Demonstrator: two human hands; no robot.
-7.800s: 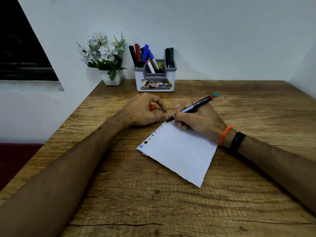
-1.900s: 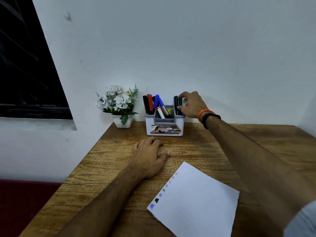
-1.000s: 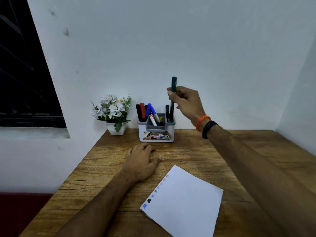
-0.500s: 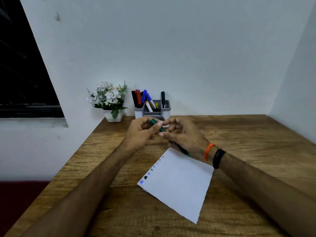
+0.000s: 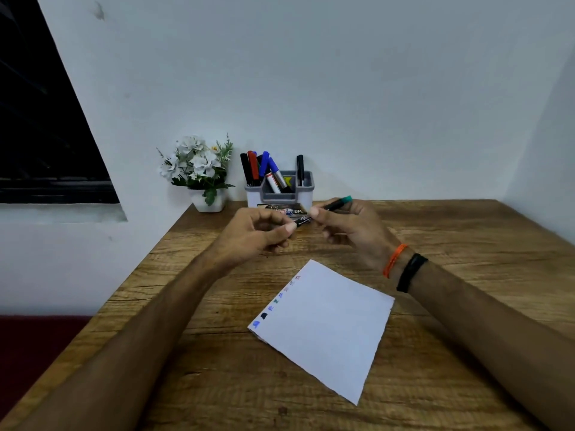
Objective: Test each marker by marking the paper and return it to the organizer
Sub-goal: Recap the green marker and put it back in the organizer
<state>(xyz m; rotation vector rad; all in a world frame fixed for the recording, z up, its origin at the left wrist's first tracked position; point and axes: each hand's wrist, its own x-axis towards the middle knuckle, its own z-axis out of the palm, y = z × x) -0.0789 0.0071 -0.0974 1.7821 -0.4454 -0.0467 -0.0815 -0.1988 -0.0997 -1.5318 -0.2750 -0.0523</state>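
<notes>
Head view: we see the table (image 5: 435, 384) run to its left edge, which slants from the flower pot (image 5: 209, 203) down to the lower left, and back to the white wall. Bare wood lies open to the right of the paper (image 5: 326, 328) and between the paper and the organizer (image 5: 280, 194).

We hold one marker (image 5: 329, 208) above the table, in front of the organizer and beyond the paper's far corner. Its long axis runs nearly level, rising slightly to the right; the teal end points right and away, the black end points left. Our right hand (image 5: 351, 231) pinches the barrel near mid-length. Our left hand (image 5: 255, 234) has its fingers curled with the thumb at the marker's left end; we cannot tell whether it holds a cap.

Count: one sheet of paper, lying flat with a column of about seven colour marks along its left edge. One organizer stands against the wall. We count about six markers in its left and middle compartments and one black marker (image 5: 300, 169) upright on the right. We count two bands on the right wrist.
</notes>
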